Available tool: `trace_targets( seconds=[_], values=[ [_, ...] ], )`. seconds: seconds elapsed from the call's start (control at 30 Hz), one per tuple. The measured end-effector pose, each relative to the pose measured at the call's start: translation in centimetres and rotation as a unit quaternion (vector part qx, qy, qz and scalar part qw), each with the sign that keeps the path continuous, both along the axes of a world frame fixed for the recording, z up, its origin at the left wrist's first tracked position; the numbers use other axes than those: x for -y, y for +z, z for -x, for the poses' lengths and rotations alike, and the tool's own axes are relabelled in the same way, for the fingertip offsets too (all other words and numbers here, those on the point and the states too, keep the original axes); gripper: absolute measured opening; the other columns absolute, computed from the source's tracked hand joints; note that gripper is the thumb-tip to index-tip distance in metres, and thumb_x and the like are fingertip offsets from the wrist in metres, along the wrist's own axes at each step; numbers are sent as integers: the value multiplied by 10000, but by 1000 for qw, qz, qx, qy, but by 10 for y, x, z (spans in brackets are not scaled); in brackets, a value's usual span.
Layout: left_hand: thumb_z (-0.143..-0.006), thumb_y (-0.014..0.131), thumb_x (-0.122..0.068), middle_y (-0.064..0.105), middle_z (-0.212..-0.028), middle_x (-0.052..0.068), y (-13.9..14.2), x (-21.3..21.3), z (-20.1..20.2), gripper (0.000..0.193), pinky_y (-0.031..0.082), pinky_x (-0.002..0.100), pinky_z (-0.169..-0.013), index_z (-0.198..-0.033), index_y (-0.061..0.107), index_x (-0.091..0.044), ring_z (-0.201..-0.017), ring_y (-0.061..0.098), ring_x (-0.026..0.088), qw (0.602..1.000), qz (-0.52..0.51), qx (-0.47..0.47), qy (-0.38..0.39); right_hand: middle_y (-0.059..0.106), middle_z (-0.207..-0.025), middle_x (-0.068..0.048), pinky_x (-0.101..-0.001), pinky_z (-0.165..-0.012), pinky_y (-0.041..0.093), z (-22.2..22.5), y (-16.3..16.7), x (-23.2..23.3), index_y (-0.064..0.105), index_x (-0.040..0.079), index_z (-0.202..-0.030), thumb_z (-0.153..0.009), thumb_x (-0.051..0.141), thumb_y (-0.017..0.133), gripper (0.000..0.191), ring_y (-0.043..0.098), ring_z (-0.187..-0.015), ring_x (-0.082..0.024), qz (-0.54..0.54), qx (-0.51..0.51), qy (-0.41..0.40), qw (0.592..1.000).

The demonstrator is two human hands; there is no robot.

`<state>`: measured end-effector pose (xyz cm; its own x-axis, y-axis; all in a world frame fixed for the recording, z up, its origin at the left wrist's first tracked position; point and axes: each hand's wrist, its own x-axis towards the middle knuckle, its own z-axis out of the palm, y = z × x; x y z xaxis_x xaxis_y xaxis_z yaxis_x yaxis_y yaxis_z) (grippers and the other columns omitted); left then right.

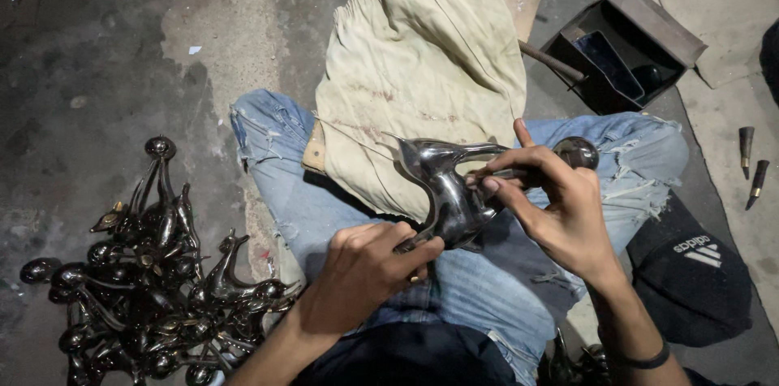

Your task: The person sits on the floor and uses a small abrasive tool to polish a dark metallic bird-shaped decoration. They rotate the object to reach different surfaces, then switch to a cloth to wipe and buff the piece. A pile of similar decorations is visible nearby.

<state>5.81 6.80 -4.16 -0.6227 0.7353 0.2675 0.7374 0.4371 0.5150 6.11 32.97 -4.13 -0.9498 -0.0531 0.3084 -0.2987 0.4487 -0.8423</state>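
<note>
Head view: I see both hands, left [361, 272] and right [560, 207], closed around a metal figure [450, 191]; the open black box [625, 49] holds a dark tray.

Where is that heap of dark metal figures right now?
In the head view, the heap of dark metal figures lies on the concrete floor at lower left, beside the person's jeans-clad knee and just left of the left hand.

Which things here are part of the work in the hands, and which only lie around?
In use: shiny metal figure, left hand, right hand, ball-ended tool, cream cloth.

Lying about: pile of metal pieces, black box, black cap, two pointed tools.
</note>
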Motion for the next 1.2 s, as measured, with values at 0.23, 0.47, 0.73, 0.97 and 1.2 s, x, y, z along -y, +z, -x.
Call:
trace_targets(
  seconds=[0.23,0.47,0.73,0.97,1.2],
  values=[
    [-774,801,-185,597,-813,36,3,0,0,398,522,370,-611,-1155,704,-127,-718,665,216,1000,7,4,-3,764,-938,-80,-469,-1271,292,2,1,0,694,-27,-1040,-864,-60,738,184,756,-785,-139,3,2,11,1000],
    [-749,805,-178,606,-833,42,3,0,0,419,522,367,-610,-1150,699,-118,-726,664,216,1000,-9,-1,0,777,-916,-82,-469,-1260,317,3,3,-2,687,-15,-986,-881,-72,693,120,775,-780,-140,-19,-3,24,1000],
    [-804,795,-175,605,-823,27,1,1,0,380,519,358,-599,-1170,699,-133,-720,665,196,1000,1,4,2,775,-903,-78,-469,-1238,336,4,5,-3,702,-10,-974,-853,-67,704,133,771,-758,-142,-30,-5,26,999],
    [-764,792,-193,614,-842,22,-1,1,-2,418,523,371,-606,-1168,696,-141,-742,673,207,1000,1,8,10,779,-898,-71,-470,-1241,352,0,1,-1,697,-8,-974,-856,-67,699,132,773,-779,-139,-28,-1,10,1000],
    [-762,801,-207,613,-875,26,1,2,-2,434,533,374,-630,-1180,699,-152,-772,680,210,1000,8,-2,15,776,-910,-80,-471,-1238,351,-4,4,2,690,-11,-956,-839,-74,702,133,778,-815,-150,-28,-5,2,1000]
  ],
)
